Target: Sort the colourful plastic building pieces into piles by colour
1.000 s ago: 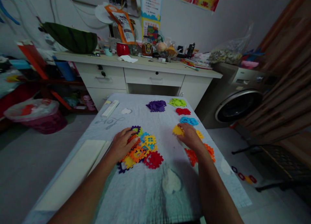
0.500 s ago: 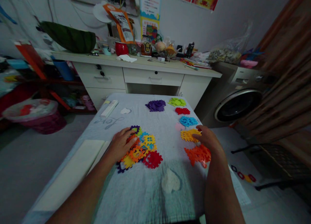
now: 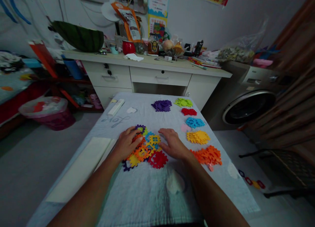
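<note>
My left hand rests on the left side of a mixed heap of plastic interlocking tiles, its fingers stretched out over them. Orange tiles, a red tile, a yellow window tile and dark purple tiles show in this heap. At the heap's right edge is my right hand, fingers apart, with the thumb near the yellow window tile; I see nothing held in it. Sorted piles lie along the right: orange, yellow, blue, red and lime green. A purple pile lies at the back.
A cloth covers the table. White flat boards lie along its left side, with a white box farther back. Behind stands a cluttered desk. A washing machine is at right, a pink bin at left.
My right hand has moved left from the sorted yellow pile to the mixed heap. The left hand stays on the heap. The view has shifted slightly.
</note>
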A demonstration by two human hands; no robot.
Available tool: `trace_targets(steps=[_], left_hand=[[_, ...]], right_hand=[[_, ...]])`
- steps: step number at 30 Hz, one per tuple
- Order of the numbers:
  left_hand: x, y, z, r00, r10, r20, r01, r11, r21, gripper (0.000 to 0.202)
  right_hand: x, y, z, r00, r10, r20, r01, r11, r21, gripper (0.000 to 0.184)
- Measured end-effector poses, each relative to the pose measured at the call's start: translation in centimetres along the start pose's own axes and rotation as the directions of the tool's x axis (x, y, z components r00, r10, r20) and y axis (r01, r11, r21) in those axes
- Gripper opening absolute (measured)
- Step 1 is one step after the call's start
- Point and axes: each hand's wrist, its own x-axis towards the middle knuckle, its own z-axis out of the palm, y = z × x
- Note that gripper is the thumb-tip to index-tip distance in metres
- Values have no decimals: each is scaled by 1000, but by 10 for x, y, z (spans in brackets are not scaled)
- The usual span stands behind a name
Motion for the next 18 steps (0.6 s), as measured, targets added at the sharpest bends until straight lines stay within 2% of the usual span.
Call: trace_targets(steps=[2, 5, 10, 14, 18], left_hand=[[-1, -1, 0, 1000, 11, 3, -11, 1000, -9, 47], [-1, -3, 0, 999, 34, 18, -33, 999, -27, 45], [-1, -3, 0, 999, 50, 12, -49, 998, -43, 42], [0, -3, 0, 997, 65, 31, -64, 997, -32, 43], [0, -4, 0, 997, 76, 27, -76, 997, -27, 42]], right_hand=[[2, -4, 8, 999, -1, 44, 1, 1000, 13, 51], [2, -1, 14, 996, 32, 82, -34, 999, 33, 44], [1, 0, 15, 998, 49, 44, -51, 998, 36, 39], [0, -1, 3, 996, 74, -53, -74, 997, 7, 40], [-6, 15, -22, 984, 124, -128, -137, 986, -99, 37]])
